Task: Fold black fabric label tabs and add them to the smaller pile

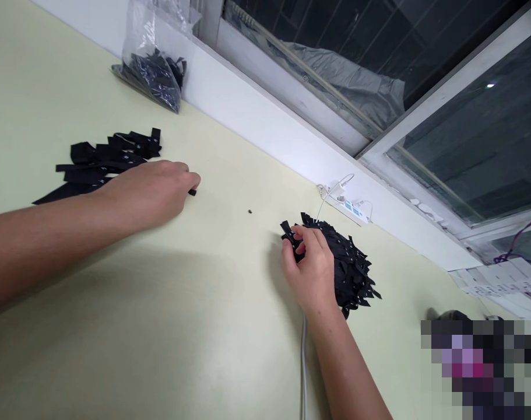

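My left hand (162, 186) is closed, palm down, at the near right side of a loose row of black fabric strips (94, 154). The end of a black strip (192, 192) sticks out under its fingertips; the rest is hidden by the hand. My right hand (311, 265) lies at the left side of a dense pile of black strips (352, 265), many with small white marks. Its thumb and fingers are curled round a black strip (286, 228) at the pile's edge.
Behind the row stands a clear plastic bag (154, 70) with black pieces inside. A white power strip (346, 207) sits against the wall behind the pile. A white cable (304, 367) runs beside my right forearm. A tiny dark scrap (250, 211) lies between my hands.
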A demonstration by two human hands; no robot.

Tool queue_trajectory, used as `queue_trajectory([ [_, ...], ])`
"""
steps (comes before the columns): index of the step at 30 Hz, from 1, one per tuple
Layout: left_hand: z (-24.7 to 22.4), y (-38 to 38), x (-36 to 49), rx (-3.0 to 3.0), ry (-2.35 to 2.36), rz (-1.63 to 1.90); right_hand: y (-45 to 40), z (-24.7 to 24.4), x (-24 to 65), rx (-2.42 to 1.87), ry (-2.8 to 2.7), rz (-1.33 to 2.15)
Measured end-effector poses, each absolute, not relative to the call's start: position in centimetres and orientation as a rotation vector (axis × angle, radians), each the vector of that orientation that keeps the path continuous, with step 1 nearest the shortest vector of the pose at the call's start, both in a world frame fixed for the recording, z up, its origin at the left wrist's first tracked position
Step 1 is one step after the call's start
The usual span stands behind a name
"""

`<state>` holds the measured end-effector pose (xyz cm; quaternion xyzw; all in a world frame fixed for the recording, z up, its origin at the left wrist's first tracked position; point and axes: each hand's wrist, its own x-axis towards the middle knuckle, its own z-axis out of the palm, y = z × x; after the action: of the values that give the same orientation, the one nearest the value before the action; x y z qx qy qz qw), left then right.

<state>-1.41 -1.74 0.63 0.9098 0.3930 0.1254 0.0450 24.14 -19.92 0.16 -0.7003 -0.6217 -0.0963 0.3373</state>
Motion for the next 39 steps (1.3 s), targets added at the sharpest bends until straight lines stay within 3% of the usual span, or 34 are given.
queue_trajectory([
  [3, 1.6, -2.7, -0.7, 2.898, 1.279, 0.452, -20.0, 0.3, 24.1, -1.821, -1.606, -0.221],
  [6, 1.8, -4.1, 0.4, 2.755, 1.044, 0.747, -20.2, 0.7, 23.8, -1.812, -1.537, -0.082],
  [12, 0.6, -9.0, 2.7, 2.226, 0.453, 0.746, -20.5, 1.0, 21.7, -1.450, -1.400, 0.922],
  [15, 0.1, -10.2, 3.1, 2.206, 0.365, 0.743, -20.5, 0.9, 20.5, -1.368, -1.298, 1.175],
  [27, -0.3, -9.5, 3.4, 1.940, 0.534, 0.639, -20.3, 1.0, 21.8, -1.483, -1.105, 1.053],
  [39, -0.7, -9.5, 3.4, 1.960, 0.472, 0.660, -20.2, 0.7, 21.4, -1.444, -1.302, 1.088],
])
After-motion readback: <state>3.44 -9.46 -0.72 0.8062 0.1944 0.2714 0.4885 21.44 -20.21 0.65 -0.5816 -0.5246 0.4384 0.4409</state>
